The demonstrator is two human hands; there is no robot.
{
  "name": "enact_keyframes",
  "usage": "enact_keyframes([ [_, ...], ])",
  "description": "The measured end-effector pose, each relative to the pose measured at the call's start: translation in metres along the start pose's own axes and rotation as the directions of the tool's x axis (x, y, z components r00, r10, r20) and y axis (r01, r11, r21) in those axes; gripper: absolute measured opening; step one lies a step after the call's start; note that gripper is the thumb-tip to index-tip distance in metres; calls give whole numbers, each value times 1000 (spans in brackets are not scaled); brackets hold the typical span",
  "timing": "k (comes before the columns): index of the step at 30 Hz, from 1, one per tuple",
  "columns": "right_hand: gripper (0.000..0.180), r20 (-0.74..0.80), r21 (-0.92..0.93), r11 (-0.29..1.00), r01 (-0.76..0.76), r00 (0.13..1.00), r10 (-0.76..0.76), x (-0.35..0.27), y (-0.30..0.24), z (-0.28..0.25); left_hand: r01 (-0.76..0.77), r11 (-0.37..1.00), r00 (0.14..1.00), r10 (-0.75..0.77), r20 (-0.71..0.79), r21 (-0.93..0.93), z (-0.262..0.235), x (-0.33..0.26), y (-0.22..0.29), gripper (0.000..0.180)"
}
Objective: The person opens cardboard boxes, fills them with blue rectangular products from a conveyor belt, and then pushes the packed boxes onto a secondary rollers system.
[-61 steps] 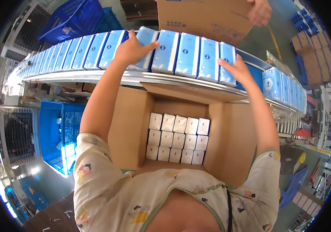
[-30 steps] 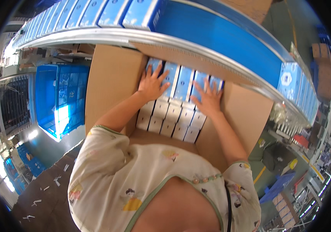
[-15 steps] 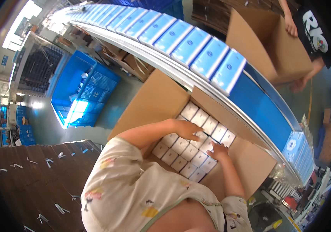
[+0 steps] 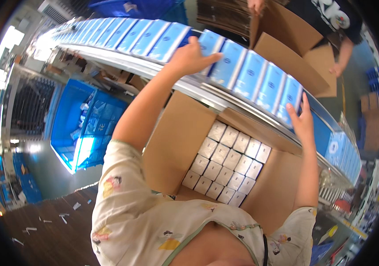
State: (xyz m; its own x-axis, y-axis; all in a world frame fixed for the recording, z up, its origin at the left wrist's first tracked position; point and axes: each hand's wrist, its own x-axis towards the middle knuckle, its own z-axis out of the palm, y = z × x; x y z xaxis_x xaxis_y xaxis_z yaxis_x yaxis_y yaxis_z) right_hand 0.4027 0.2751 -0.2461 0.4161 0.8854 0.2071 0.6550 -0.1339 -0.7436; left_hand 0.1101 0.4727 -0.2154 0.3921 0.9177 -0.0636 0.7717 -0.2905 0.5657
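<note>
Blue-and-white tissue packs (image 4: pixel 166 41) stand in a long line on the conveyor (image 4: pixel 321 133). My left hand (image 4: pixel 193 58) is in a gap in that line, its thumb stretched over the left end of a group of several tissue packs (image 4: pixel 250 73). At the group's right end, my right hand (image 4: pixel 303 119) has its thumb on the near side and its fingers around the end pack. Between them my hands clasp the group. Just below, an open cardboard box (image 4: pixel 178 133) holds rows of packs (image 4: pixel 222 155) with their white ends up.
Past the conveyor, another person's hand (image 4: pixel 336 69) is beside a second open cardboard box (image 4: pixel 282 57). More blue packs (image 4: pixel 342 153) stand at the conveyor's right end. A large blue bin (image 4: pixel 103 119) is on the left, and stacked brown cardboard (image 4: pixel 52 226) lies at lower left.
Both hands have left the packs inside the box and moved up to the conveyor, now around a group of packs. A gap has opened in the line. The other person's box has shifted.
</note>
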Motion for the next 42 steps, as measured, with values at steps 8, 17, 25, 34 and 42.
enact_keyframes([
  [8,50,-3,402,908,-121,991,133,20,-13,-13,-179,973,979,163,-122,-143,17,-16,14,103],
  [17,62,25,326,911,-254,965,261,-206,-32,-94,-135,965,990,139,3,-225,22,-254,61,92],
  [25,66,767,-551,819,-160,289,573,-275,79,30,-332,868,626,-90,775,369,202,-278,-7,57],
  [34,69,941,-295,946,-134,133,312,-267,65,56,-338,886,666,464,585,-317,67,-187,-14,44],
  [42,32,463,-70,967,247,866,-188,-74,-105,15,419,822,838,-187,-513,384,-123,10,-194,37],
])
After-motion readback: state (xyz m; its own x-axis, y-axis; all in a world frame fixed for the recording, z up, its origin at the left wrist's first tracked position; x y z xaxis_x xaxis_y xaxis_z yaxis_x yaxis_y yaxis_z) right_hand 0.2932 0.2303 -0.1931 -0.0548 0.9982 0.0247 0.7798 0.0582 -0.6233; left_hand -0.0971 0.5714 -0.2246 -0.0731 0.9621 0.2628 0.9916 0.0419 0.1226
